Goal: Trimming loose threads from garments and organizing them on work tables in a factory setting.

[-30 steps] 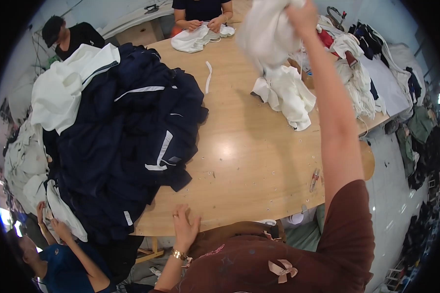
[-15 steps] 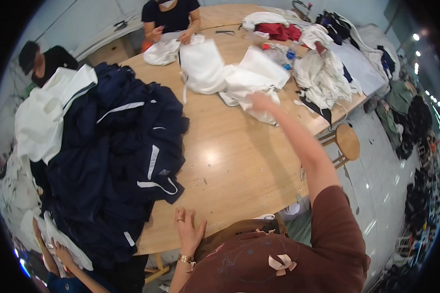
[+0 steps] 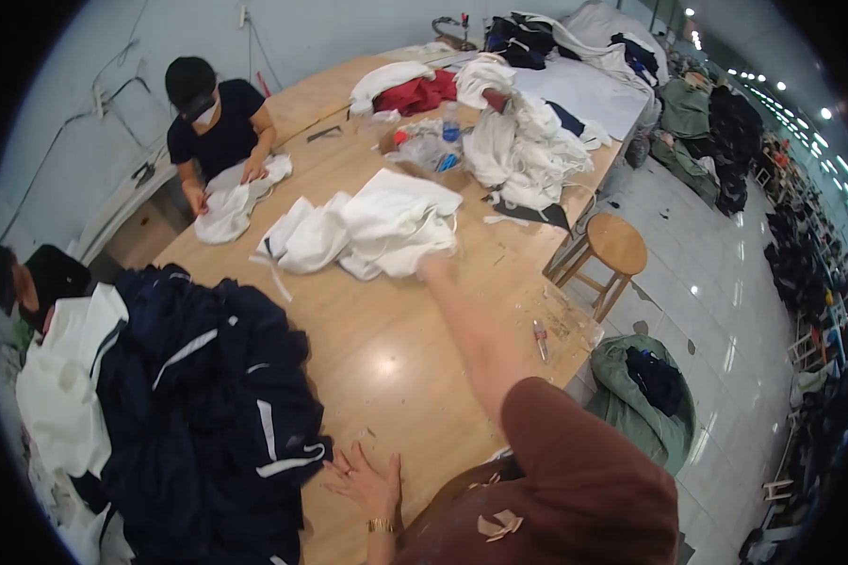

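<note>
My right arm reaches across the wooden table to a bunched white garment [image 3: 391, 221] with loose cords or strips at its edges. My right hand [image 3: 434, 266] is closed at its near right edge, with the fingertips hidden in the cloth. My left hand [image 3: 366, 478] lies flat on the table near its front edge, fingers spread, holding nothing. Just left of it rises a large heap of navy garments [image 3: 207, 405] with white stripes. A white garment [image 3: 66, 386] lies over the heap's left side.
Across the table [image 3: 349, 330] a person [image 3: 215, 132] handles white cloth; another person [image 3: 52, 282] is at the far left. Beyond my right hand lie a plastic bag [image 3: 422, 151], a bottle [image 3: 450, 122] and a white cloth pile [image 3: 523, 151]. A stool [image 3: 608, 243] and green sack [image 3: 645, 395] stand right.
The view has swung right. The white garment, smeared with motion and partly lifted before, now lies lower and more bunched. My left hand has spread flatter on the table.
</note>
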The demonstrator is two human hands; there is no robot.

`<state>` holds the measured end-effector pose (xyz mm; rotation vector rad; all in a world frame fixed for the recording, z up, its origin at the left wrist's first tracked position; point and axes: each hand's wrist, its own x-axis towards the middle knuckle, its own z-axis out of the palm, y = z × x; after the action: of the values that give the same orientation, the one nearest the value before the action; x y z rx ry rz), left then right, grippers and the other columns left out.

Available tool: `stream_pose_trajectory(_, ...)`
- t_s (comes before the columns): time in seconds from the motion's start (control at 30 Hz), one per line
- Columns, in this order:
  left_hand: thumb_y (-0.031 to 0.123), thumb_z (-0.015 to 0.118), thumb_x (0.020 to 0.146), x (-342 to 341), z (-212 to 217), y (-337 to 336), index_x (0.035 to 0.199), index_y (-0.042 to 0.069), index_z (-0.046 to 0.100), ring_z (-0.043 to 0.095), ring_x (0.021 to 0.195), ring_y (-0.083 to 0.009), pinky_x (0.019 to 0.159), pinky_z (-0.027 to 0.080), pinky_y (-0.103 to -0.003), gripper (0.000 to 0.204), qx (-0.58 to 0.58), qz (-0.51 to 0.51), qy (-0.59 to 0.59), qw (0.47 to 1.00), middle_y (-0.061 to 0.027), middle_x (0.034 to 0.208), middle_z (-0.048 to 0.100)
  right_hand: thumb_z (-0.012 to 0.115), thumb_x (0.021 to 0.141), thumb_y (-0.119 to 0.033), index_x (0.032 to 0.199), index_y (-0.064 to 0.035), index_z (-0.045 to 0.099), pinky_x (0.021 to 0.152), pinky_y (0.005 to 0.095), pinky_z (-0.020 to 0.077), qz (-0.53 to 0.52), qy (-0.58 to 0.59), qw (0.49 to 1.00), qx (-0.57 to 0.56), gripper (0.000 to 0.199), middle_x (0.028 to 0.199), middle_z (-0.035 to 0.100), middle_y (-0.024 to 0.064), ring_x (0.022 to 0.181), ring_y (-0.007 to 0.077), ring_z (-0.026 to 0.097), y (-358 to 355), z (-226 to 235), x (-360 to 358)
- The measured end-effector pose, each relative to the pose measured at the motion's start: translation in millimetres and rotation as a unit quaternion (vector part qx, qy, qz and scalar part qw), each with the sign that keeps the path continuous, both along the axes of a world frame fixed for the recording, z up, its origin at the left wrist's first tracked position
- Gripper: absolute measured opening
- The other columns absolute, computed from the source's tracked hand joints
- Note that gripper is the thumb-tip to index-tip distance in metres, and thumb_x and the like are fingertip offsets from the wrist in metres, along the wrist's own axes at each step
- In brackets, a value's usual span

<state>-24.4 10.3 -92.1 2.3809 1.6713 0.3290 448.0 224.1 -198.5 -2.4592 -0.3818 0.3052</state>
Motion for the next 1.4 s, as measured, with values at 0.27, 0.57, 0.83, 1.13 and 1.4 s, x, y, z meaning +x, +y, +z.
stream_pose_trajectory(0.27, 0.053, 0.063, 0.069, -30, -13, -2, 0.130, 0.010, 0.039, 0.007, 0.134, -0.0410, 0.103, 0.001, -0.062, 0.079, -0.020, 0.052, 0.019, 0.998, -0.0179, 0.139, 0.027, 0.060, 0.072, -0.007, 0.131, -0.0037, 0.036, 0.101, 0.0368, 0.0338, 0.363, 0.012, 0.864, 0.350, 0.064, 0.130, 0.042, 0.0218, 0.120, 0.0344, 0.041, 61, 114, -154)
stream_pose_trajectory(0.57, 0.039, 0.065, 0.073, -47, -29, 1, 0.122, 0.004, 0.045, 0.010, 0.132, -0.0423, 0.105, 0.007, -0.058, 0.063, 0.010, 0.082, -0.162, 0.983, -0.0229, 0.133, 0.032, 0.057, 0.081, -0.013, 0.112, -0.0048, 0.051, 0.093, 0.0445, 0.0353, 0.549, -0.193, 0.788, 0.199, 0.032, 0.121, 0.047, 0.0194, 0.114, 0.0347, 0.043, -232, 102, -205)
stream_pose_trajectory(0.83, 0.037, 0.062, 0.076, -30, -23, 5, 0.126, 0.005, 0.042, 0.009, 0.132, -0.0429, 0.105, 0.007, -0.056, 0.063, 0.015, 0.080, -0.023, 0.996, -0.0247, 0.134, 0.030, 0.054, 0.083, -0.031, 0.126, -0.0102, 0.045, 0.101, 0.0417, 0.0284, 0.594, -0.206, 0.778, -0.003, 0.049, 0.130, 0.042, 0.0145, 0.123, 0.0291, 0.038, -340, 93, -186)
stream_pose_trajectory(1.13, 0.035, 0.058, 0.080, -30, -19, 3, 0.131, 0.007, 0.037, 0.011, 0.132, -0.0433, 0.104, 0.008, -0.056, 0.062, -0.001, 0.099, 0.006, 0.995, -0.0229, 0.135, 0.029, 0.054, 0.083, -0.034, 0.126, -0.0136, 0.045, 0.102, 0.0412, 0.0267, 0.594, -0.182, 0.783, -0.011, 0.049, 0.131, 0.042, 0.0113, 0.124, 0.0258, 0.037, -342, 93, -189)
stream_pose_trajectory(1.4, 0.034, 0.062, 0.076, -32, -22, 3, 0.128, 0.005, 0.040, 0.013, 0.131, -0.0436, 0.105, 0.010, -0.056, 0.063, 0.012, 0.096, 0.015, 0.995, -0.0235, 0.135, 0.030, 0.055, 0.081, -0.033, 0.127, -0.0137, 0.044, 0.102, 0.0418, 0.0262, 0.593, -0.182, 0.784, -0.016, 0.051, 0.129, 0.043, 0.0116, 0.124, 0.0271, 0.037, -341, 96, -190)
